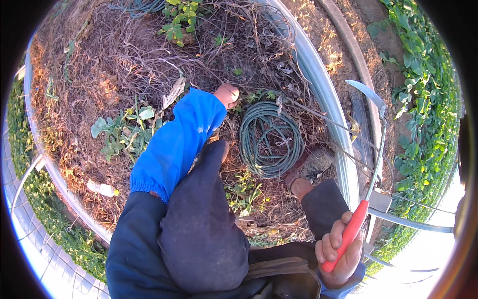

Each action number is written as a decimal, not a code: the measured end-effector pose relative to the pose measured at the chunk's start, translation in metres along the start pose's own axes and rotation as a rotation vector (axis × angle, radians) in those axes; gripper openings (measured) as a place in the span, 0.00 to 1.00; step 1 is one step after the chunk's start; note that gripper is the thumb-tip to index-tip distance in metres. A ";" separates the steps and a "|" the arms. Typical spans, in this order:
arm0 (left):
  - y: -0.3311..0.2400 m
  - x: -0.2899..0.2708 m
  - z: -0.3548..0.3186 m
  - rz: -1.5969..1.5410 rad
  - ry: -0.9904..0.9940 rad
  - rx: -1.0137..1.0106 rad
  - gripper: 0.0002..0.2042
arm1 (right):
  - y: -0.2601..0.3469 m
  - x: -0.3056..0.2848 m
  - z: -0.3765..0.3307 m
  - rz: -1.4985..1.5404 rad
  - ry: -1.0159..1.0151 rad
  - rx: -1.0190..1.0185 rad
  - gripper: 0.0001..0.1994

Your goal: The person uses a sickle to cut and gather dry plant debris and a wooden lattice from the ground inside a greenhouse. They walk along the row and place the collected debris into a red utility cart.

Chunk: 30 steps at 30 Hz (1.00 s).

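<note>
My right hand (343,251) is wrapped round the red handle of a long-necked sickle (354,234). Its thin metal shank rises away from me to a curved blade, held up over the right side. My left hand (227,94), below a blue sleeve cover (174,144), reaches forward to the ground among dry stems (199,67). Its fingers are curled in; what they hold, if anything, is hidden. Just right of that hand lies a coil of green rope (249,144), close to my shoe (316,164).
A pale curved rail (318,74) runs along the right, with wires crossing it. Leafy green vines (418,99) grow beyond. On the left are a broad-leaved weed (127,132) and a small white bottle (102,189) with a yellow cap. Dry vine litter covers the soil ahead.
</note>
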<state>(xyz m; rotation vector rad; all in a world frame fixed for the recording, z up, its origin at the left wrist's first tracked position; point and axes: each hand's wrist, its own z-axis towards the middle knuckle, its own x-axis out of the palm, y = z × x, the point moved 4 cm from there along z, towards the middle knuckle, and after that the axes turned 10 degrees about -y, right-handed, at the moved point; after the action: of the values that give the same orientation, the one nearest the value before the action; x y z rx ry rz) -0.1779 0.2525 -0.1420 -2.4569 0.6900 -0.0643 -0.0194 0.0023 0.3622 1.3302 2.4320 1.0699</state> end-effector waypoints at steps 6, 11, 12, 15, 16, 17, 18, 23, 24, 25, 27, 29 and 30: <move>-0.019 -0.032 -0.013 0.881 -0.211 0.574 0.07 | 0.001 0.004 0.001 0.038 -0.049 0.109 0.31; -0.027 -0.018 -0.029 0.871 -0.355 0.861 0.07 | 0.001 0.006 0.000 0.010 -0.057 0.063 0.30; -0.026 -0.018 -0.031 0.792 -0.355 0.791 0.08 | 0.002 0.007 -0.001 0.010 -0.096 0.078 0.32; -0.020 -0.019 -0.033 0.567 -0.380 0.552 0.10 | 0.003 0.009 0.000 -0.014 -0.096 0.072 0.33; -0.017 -0.019 -0.033 0.527 -0.393 0.513 0.10 | 0.003 0.010 0.000 -0.016 -0.099 0.073 0.33; -0.016 -0.020 -0.034 0.502 -0.407 0.504 0.11 | 0.002 0.010 -0.001 -0.018 -0.101 0.074 0.33; -0.015 -0.020 -0.033 0.488 -0.418 0.508 0.12 | 0.002 0.011 -0.001 -0.019 -0.103 0.075 0.33; -0.012 -0.032 -0.051 0.475 -0.459 0.690 0.14 | -0.004 0.010 0.000 -0.029 0.051 0.024 0.26; -0.017 -0.036 -0.065 0.428 -0.436 0.705 0.14 | -0.004 0.012 0.000 -0.039 0.051 0.025 0.26; -0.023 -0.041 -0.084 0.382 -0.415 0.720 0.15 | -0.005 0.012 0.000 -0.018 0.031 0.058 0.26; -0.045 -0.039 -0.123 0.439 -0.286 0.644 0.14 | -0.005 0.006 -0.002 0.042 -0.056 0.097 0.26; -0.059 -0.069 -0.169 0.441 -0.312 0.586 0.15 | -0.003 0.004 -0.002 0.046 -0.054 0.075 0.26; -0.054 -0.096 -0.193 0.404 -0.398 0.559 0.17 | -0.003 0.004 -0.004 0.042 -0.047 0.069 0.26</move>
<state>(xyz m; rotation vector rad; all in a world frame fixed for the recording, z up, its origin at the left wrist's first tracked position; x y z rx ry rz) -0.2735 0.2362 0.0577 -1.6968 0.8367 0.3346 -0.0253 0.0028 0.3641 1.4171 2.4376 0.9607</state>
